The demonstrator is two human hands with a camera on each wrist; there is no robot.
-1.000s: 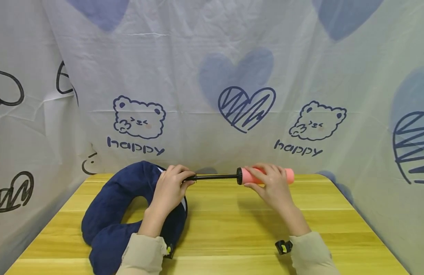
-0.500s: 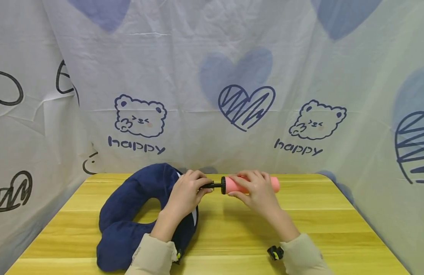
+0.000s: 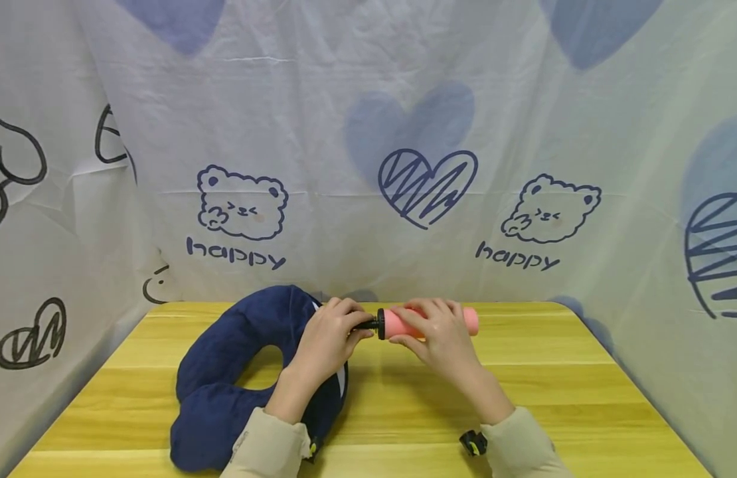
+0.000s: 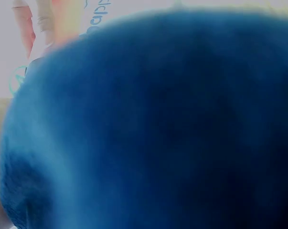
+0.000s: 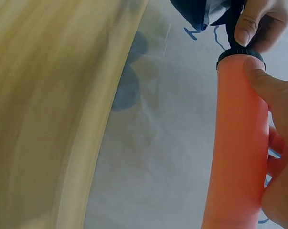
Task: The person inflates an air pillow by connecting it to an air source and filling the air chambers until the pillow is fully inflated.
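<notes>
A pink hand pump (image 3: 398, 324) with a black end cap is held sideways above the table. My right hand (image 3: 443, 332) grips its barrel, the thumb lying along the side near the cap in the right wrist view. My left hand (image 3: 329, 335) pinches the black end piece (image 3: 366, 324) right at the cap, with almost no rod showing between. A navy U-shaped neck pillow (image 3: 219, 345) lies under and left of my left wrist, its right end reaching up to the left fingers. The pillow (image 4: 148, 124) fills most of the left wrist view, blurred.
The wooden table (image 3: 524, 392) has its far edge just behind the hands. A white curtain (image 3: 332, 133) printed with bears and hearts hangs behind it and at both sides. A small black camera (image 3: 473, 443) sits at the right sleeve (image 3: 520, 438).
Both hands have come together: the pump barrel moved left and the left hand moved right, so the long black rod has slid into the barrel. The pillow has shifted right along with the left hand.
</notes>
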